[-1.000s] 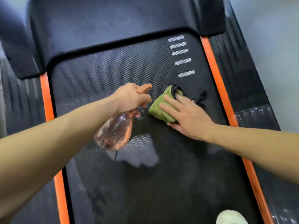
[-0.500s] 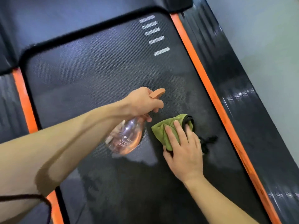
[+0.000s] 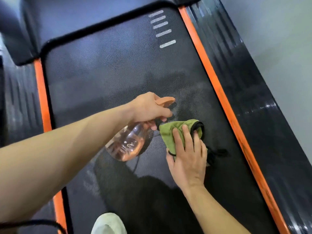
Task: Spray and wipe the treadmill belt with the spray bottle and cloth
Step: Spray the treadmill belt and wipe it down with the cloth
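Observation:
The black textured treadmill belt (image 3: 108,78) fills the view, with wet grey patches near its middle. My left hand (image 3: 150,108) grips a clear pinkish spray bottle (image 3: 130,144) by its orange trigger head, nozzle pointing right over the belt, with a faint mist beside it. A folded green cloth (image 3: 173,130) with black trim lies flat on the belt just right of the bottle. My right hand (image 3: 187,154) presses down on the cloth with fingers spread, covering its lower half.
Orange strips (image 3: 217,85) border the belt on both sides, with black side rails (image 3: 249,98) beyond. The dark motor cover (image 3: 81,16) lies at the top. A white shoe (image 3: 108,223) stands on the belt at the bottom. A grey floor (image 3: 283,39) is at right.
My right hand has pulled the cloth toward me down the belt and turned. The left hand with the bottle stays just left of it, and mist now shows by the nozzle.

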`<move>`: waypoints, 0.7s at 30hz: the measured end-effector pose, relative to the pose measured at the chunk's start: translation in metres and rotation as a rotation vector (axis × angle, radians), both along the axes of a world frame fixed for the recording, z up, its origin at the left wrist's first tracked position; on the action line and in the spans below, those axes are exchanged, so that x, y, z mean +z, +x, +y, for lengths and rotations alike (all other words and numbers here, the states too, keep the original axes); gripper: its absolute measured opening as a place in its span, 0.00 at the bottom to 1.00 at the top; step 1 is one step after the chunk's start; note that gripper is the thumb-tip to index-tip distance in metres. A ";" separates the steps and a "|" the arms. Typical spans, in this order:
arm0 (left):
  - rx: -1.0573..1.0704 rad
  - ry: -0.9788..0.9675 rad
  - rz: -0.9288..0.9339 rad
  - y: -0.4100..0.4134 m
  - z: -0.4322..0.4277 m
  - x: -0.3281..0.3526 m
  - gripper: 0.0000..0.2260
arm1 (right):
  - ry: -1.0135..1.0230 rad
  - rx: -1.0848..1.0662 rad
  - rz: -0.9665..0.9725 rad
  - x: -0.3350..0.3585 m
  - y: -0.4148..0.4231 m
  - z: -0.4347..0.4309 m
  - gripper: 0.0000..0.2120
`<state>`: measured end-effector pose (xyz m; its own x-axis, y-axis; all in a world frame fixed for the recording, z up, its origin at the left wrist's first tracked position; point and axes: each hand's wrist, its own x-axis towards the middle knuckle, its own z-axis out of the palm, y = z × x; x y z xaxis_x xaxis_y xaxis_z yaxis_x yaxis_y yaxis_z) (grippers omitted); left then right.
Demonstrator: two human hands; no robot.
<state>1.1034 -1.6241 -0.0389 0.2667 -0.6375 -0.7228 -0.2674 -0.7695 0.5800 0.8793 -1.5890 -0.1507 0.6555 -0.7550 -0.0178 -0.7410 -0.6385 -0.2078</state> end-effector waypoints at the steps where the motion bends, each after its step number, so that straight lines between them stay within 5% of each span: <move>1: -0.025 0.002 0.007 -0.003 0.002 0.002 0.08 | -0.005 -0.023 0.004 -0.001 -0.015 0.012 0.36; 11: -0.073 0.002 0.015 -0.023 0.010 0.004 0.10 | 0.022 -0.017 -0.007 0.004 -0.052 0.026 0.33; 18: 0.183 -0.072 -0.043 0.014 0.030 -0.006 0.20 | 0.046 0.292 -0.007 0.001 0.111 -0.165 0.34; 21: 0.211 -0.073 -0.071 0.027 0.029 -0.006 0.20 | 0.043 0.271 -0.047 0.002 0.140 -0.191 0.32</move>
